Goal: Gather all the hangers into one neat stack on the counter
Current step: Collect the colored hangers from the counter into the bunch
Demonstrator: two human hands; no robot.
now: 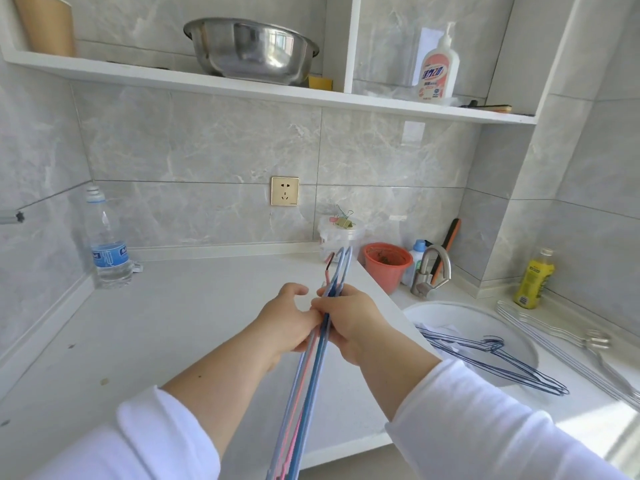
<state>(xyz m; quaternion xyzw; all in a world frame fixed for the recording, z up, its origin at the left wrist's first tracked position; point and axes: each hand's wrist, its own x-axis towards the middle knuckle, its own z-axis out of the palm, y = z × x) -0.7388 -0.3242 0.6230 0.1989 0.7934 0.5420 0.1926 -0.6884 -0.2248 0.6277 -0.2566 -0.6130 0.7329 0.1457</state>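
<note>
Both my hands hold one bundle of thin hangers, blue, lilac and pink, seen edge-on above the white counter. My left hand grips the bundle from the left, and my right hand grips it from the right. The hooks point away from me. Several dark blue wire hangers lie across the sink basin on the right. Silver metal hangers lie on the counter strip beyond the sink.
A water bottle stands at the back left corner. By the tap are an orange pot, a plastic jar with binder clips and a yellow bottle. A shelf above carries a steel bowl.
</note>
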